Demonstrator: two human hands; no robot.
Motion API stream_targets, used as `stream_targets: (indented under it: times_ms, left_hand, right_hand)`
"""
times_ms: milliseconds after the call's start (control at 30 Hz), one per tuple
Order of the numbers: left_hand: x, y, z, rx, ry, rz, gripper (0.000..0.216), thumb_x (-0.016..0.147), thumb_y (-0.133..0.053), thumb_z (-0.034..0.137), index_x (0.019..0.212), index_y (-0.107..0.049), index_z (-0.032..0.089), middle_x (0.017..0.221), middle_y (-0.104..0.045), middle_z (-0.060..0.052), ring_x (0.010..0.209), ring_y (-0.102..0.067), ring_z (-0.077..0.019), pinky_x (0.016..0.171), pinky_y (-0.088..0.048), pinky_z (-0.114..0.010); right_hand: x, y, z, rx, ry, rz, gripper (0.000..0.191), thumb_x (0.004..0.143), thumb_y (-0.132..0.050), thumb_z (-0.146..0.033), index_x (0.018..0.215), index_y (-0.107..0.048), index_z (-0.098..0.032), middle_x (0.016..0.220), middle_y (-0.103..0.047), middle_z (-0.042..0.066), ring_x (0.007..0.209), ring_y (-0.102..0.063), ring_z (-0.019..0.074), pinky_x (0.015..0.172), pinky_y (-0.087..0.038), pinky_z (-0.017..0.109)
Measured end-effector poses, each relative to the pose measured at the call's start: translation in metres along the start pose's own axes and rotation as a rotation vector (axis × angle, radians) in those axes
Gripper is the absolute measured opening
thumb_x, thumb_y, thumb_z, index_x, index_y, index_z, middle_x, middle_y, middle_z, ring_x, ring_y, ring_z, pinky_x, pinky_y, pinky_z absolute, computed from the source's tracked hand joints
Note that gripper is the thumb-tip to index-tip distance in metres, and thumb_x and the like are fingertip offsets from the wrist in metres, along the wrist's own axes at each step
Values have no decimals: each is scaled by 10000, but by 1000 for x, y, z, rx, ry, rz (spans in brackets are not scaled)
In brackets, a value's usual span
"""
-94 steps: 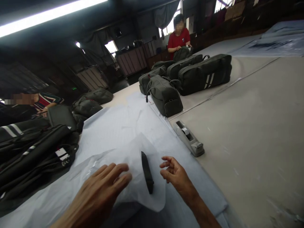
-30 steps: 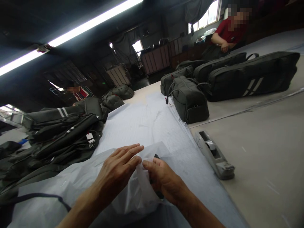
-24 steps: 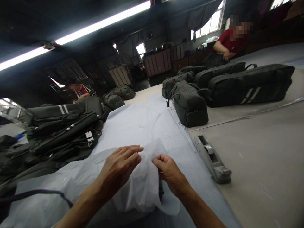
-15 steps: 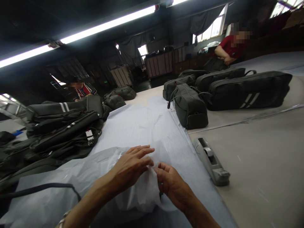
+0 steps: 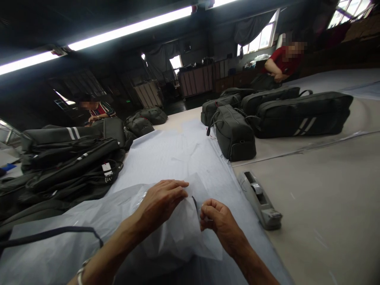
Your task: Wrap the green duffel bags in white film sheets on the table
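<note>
A bulky bundle wrapped in thin white tissue paper lies in front of me. My left hand lies on its upper right end, fingers stretched out over the paper. Just right of the bundle's end is my right hand, its fingers curled into a pinch. Whatever is between those fingertips, if anything, is too small to make out. A dark strap tip shows at the paper's edge between my hands. A longer dark strap crosses the wrapping at the left.
White paper sheets cover the table ahead. A grey tape dispenser stands to the right. Dark green bags stand beyond it, and more bags are piled at left. Two people work farther back, a red sleeve on the right one.
My right hand has drawn slightly right, away from the paper edge and my left hand. A dark strap tip now shows between them. The left hand stays on the bundle.
</note>
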State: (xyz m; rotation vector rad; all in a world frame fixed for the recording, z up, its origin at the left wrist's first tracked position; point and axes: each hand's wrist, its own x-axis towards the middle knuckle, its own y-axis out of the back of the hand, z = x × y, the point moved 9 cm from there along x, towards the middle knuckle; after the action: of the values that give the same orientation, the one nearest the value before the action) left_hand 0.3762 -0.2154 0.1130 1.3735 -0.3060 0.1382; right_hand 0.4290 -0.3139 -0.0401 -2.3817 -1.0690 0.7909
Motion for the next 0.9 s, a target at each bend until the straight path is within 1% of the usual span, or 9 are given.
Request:
stream_targets:
  times_ms: [100,167,333,400,500,600,733,800,900]
  left_hand:
    - [-1,2,-3,2,28,36,115,937,-583,168,957,-674,236,1156,-716,-34,1002,-688,-188,836,-556,-317]
    - [-4,4,-4,-15,50,66,122,944,-569,178,961,-676,234,1151,-713,-40,992,-689,-179,823,-558,-299]
    - [-8,3,-2,-6,73,95,106,921,-573,151,894,-639,230,1141,-704,-28,1025,-670,-185,850,-542,-316]
    - [-8,-2,2,31,52,80,101,912,-576,142,865,-616,222,1148,-702,-29,1052,-658,-197,869,-531,-340]
    - [-8,-6,8,69,21,68,111,915,-549,125,860,-591,212,1168,-696,-35,1089,-642,-206,897,-516,-362]
    - [-9,-5,9,92,26,91,133,904,-523,105,851,-587,210,1188,-686,-46,1079,-643,-204,900,-516,-356]
    - [-10,-2,4,73,89,110,127,884,-537,115,834,-591,219,1199,-681,-45,1036,-654,-198,878,-528,-343]
    - [-10,-1,0,54,117,121,124,877,-547,111,840,-587,222,1187,-685,-40,1032,-655,-197,873,-530,-342]
    - [-10,-2,-4,25,152,124,131,870,-558,97,864,-576,226,1185,-683,-26,1039,-649,-192,885,-520,-344]
  right_hand:
    - [5,21,3,-59,23,55,302,678,-746,-412,708,-561,-174,672,-574,-13,607,-542,127,621,-497,303]
    - [4,19,9,-75,-7,23,319,671,-779,-405,770,-591,-167,723,-600,-3,674,-571,138,661,-499,296]
    - [-10,-35,13,15,-60,-229,380,629,-820,-263,950,-644,-165,820,-663,5,791,-618,164,736,-475,283]
    - [-14,-53,9,66,-61,-284,370,627,-804,-239,960,-662,-164,814,-676,6,809,-631,177,751,-471,288]
    - [-15,-65,8,101,-74,-317,330,647,-787,-242,950,-686,-161,772,-675,0,735,-623,167,708,-462,283]
    - [-10,-57,11,65,-66,-267,282,641,-812,-271,865,-689,-152,673,-636,-17,641,-573,141,635,-433,261]
    - [-7,-31,22,33,-111,-193,261,691,-791,-339,805,-650,-151,630,-574,-34,583,-495,99,569,-373,224]
    - [-12,-23,24,28,-126,-273,264,706,-780,-332,856,-655,-154,693,-594,-21,644,-529,108,625,-404,232]
    - [-26,-24,26,18,-134,-479,387,638,-830,-256,976,-661,-175,863,-648,3,823,-595,149,812,-446,284]
